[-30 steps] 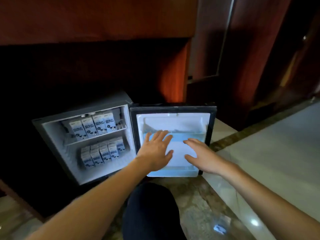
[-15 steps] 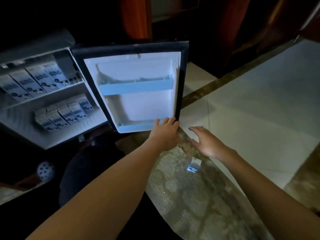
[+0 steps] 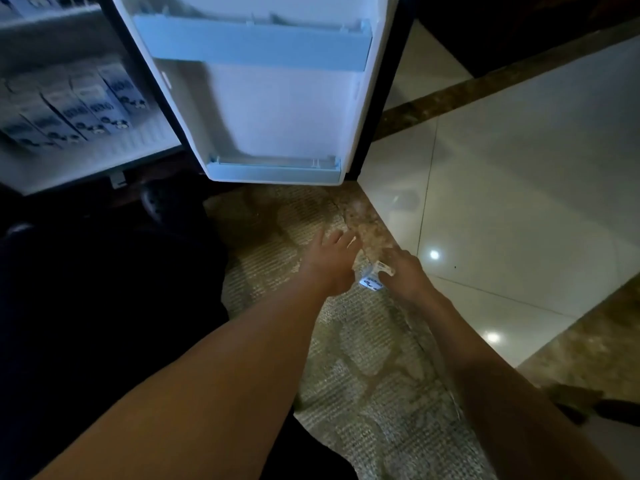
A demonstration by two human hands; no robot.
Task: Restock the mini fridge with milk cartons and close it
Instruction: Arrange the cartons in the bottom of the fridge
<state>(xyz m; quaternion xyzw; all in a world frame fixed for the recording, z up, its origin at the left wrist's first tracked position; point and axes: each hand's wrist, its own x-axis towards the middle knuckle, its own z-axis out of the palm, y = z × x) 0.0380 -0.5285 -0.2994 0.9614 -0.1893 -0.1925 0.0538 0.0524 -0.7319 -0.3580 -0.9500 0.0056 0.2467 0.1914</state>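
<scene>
Right hand [image 3: 403,277] has dropped from the fridge door [image 3: 277,109] and now grips a loose milk carton [image 3: 371,281] on the floor [image 3: 363,358], frame centre. Left hand [image 3: 330,263] is alongside, fingers relaxed. Stocked cartons [image 3: 79,109] sit upper left, so restocking likely continues with the door open.

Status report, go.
Left hand open. Right hand grips small white milk carton on marbled floor. White-lined mini fridge door open; no obstruction seen.

White fridge door [image 3: 277,109], pale blue shelves [image 3: 249,46], mottled brown floor [image 3: 381,393], white-blue milk carton [image 3: 370,281].
</scene>
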